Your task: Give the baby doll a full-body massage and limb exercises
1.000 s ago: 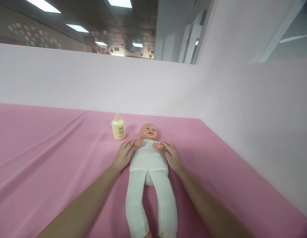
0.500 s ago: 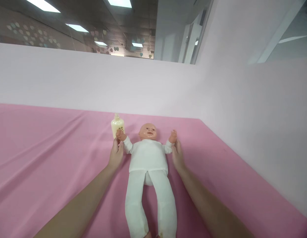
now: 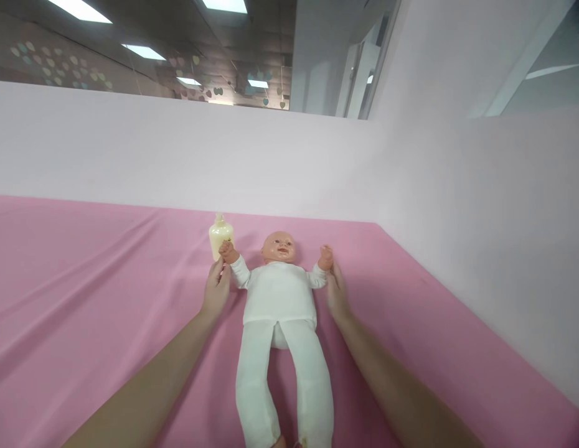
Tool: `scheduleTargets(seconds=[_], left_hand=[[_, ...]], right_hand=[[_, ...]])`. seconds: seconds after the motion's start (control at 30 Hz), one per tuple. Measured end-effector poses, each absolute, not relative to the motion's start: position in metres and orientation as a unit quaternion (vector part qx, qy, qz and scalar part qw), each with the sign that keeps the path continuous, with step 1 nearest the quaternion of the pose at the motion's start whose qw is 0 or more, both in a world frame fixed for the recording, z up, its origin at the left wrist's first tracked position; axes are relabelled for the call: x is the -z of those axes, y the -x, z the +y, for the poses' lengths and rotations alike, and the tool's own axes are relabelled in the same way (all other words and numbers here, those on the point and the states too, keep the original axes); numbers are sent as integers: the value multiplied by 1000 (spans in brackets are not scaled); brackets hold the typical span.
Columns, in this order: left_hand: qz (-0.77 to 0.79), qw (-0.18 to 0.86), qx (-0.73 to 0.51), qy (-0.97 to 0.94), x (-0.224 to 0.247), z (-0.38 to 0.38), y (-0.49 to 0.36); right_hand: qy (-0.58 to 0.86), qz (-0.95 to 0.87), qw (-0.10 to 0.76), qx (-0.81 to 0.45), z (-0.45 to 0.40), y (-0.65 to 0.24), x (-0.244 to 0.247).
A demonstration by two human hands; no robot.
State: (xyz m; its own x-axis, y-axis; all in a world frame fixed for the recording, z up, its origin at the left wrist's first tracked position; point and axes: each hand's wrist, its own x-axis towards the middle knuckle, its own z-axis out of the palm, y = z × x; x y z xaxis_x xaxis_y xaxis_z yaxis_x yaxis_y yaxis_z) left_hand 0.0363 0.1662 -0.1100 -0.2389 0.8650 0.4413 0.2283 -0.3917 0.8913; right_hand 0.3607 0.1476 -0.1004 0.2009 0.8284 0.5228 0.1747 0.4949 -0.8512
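Observation:
A baby doll [image 3: 280,295] in a white top and white trousers lies on its back, head away from me, both arms bent up. My left hand [image 3: 216,291] is closed at the doll's wrist on the left, thumb and fingers at the cuff. My right hand [image 3: 337,294] is closed at the other wrist, its fingers partly hidden behind the doll's arm. Just behind the doll's left-side hand stands a pale yellow pump bottle [image 3: 221,234], its lower front partly covered by that hand.
A pink sheet [image 3: 107,280], slightly creased at left, covers the surface beneath the doll. White walls [image 3: 177,155] rise along the back and right side. Above the back wall is a window [image 3: 154,56] with ceiling lights and heart-shaped decorations beyond.
My left hand and the doll's hand beside it have shifted very slightly outward and up. My right hand has edged slightly right; the doll's body lies the same.

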Motion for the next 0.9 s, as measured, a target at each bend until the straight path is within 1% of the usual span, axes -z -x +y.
scheduleTargets(seconds=[0.07,0.17,0.33,0.4,0.5,0.9], left_hand=[[497,242,-599,-580,110,165,-38],[476,212,-572,-634,109,163,-42],[441,120,-471,-754,112,161,-49],[429,96,-443,-781,113,161,-50],[428,82,-435,-788,115,162,-50],[422,92,-429,-793,116,161,-46]], right_hand=[[426,-613,612,-260,142,-356,95],[438,-665,560,-229,137,-352,96],[446,-723,495,-180,138,-351,101],[447,-727,490,-178,139,-352,102],[445,-731,485,-177,140,-353,102],[433,-742,483,-169,143,-356,107]])
